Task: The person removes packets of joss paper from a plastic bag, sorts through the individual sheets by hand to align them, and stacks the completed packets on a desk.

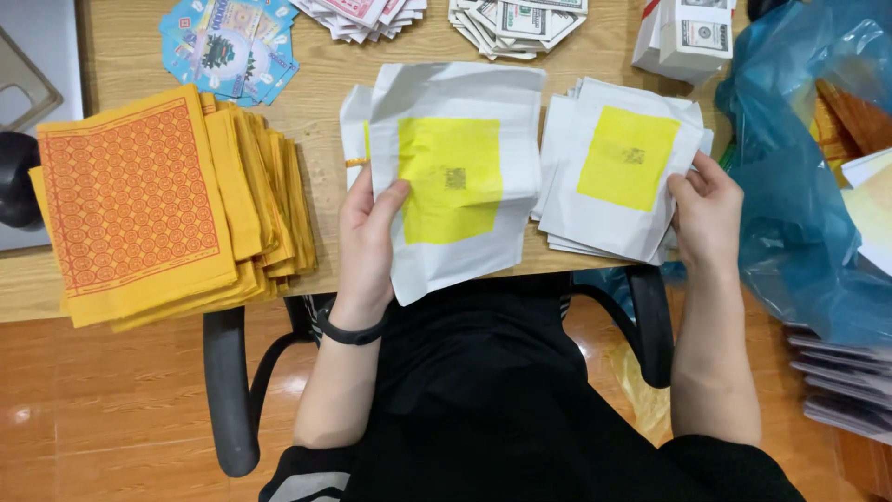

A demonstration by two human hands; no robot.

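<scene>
Left hand (367, 232) pinches a thin white sheet with a yellow square (457, 172) at its 9 o'clock edge, right hand (708, 209) grips the stack (618, 167) at 3 o'clock; likely light, floppy, tear-prone, best held by edges.

Both forearms are reaching forward from the lap. The left hand (367, 232) is pinching with thumb on top, a black band circling its wrist. The right hand (708, 216) is gripping likewise, fingers curled.
</scene>
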